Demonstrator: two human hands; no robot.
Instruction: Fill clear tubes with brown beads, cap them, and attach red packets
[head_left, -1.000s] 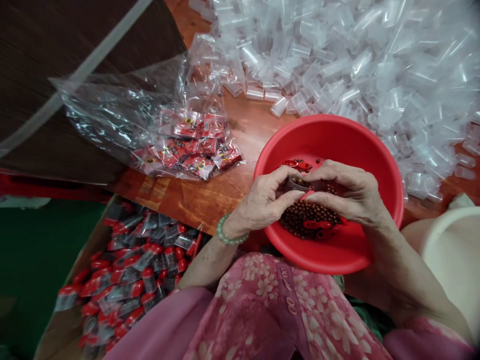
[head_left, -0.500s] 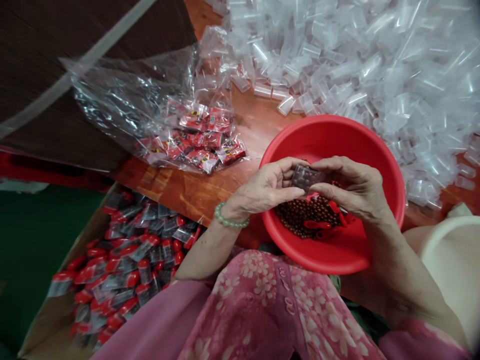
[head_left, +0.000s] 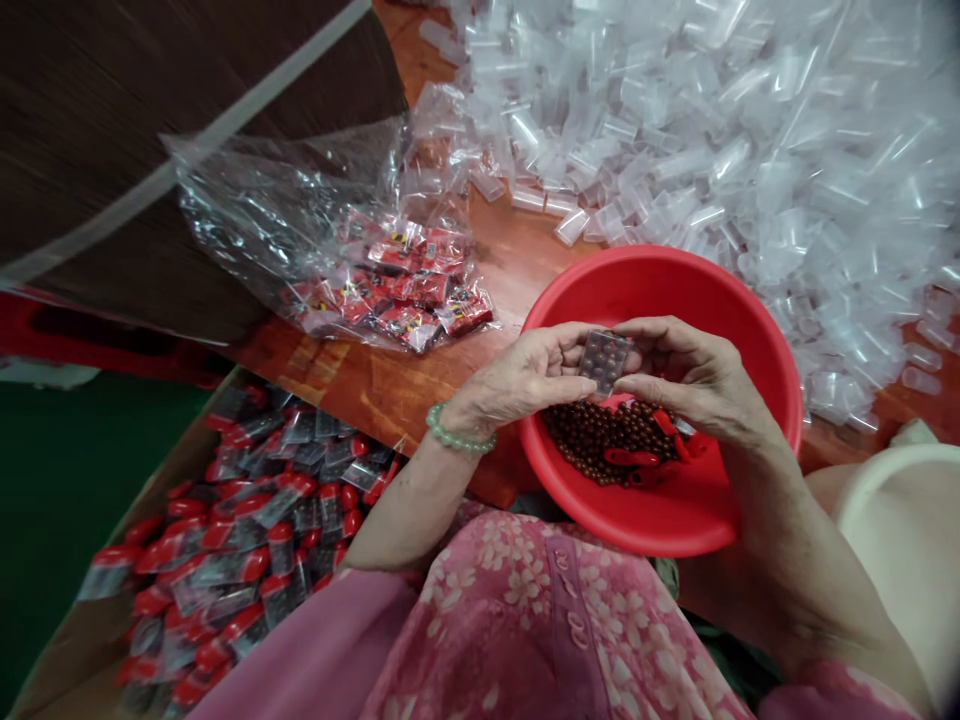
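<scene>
Over a red basin (head_left: 780,390), a small clear plastic container (head_left: 604,360) filled with round brown balls is pinched between both hands. My left hand (head_left: 525,375), wearing a green bead bracelet (head_left: 459,432), grips its left side with thumb and fingers. At its right end, my right hand (head_left: 690,375) is closed on it too; the fingertips behind are partly hidden. Below the hands, loose brown balls (head_left: 585,435) lie in the basin. Among them are several red plastic caps (head_left: 631,458).
Empty clear containers (head_left: 675,150) are heaped at the back right. A clear bag with red packets (head_left: 409,285) lies on the wooden table (head_left: 517,255). Lower left, a cardboard box (head_left: 82,640) holds red-capped containers (head_left: 225,540). A pale tub (head_left: 892,490) stands at right.
The container has been tilted from edge-on so its broad face with the balls now shows. Both hands stay over the basin. The view has shifted slightly.
</scene>
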